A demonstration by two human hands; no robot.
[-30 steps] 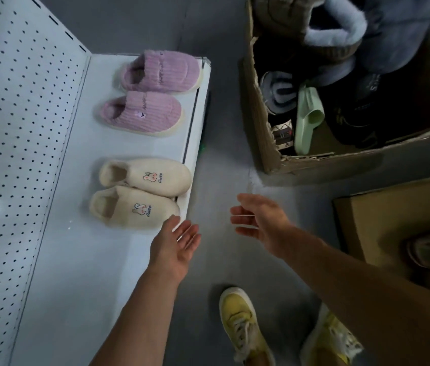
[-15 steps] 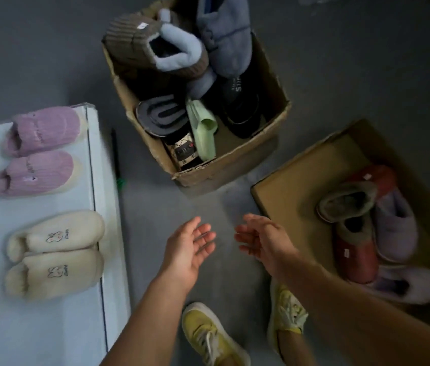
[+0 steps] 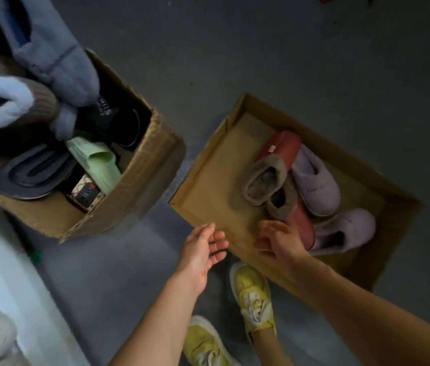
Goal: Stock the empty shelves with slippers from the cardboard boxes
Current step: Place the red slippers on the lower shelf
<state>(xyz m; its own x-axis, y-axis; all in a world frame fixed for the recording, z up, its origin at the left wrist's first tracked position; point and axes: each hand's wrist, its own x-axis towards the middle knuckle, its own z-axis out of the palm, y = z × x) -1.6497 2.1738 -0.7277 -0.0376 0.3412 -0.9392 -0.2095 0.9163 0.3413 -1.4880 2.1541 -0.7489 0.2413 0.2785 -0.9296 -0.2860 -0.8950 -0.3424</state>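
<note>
Slippers, fleecy lilac and red, fill a shallow cardboard box; both hands' fingers spread, empty.

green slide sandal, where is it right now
In the head view, the green slide sandal stands on edge in the taller cardboard box at left, between a dark grey slipper and the box's right wall.

bare box floor beside slippers
</note>
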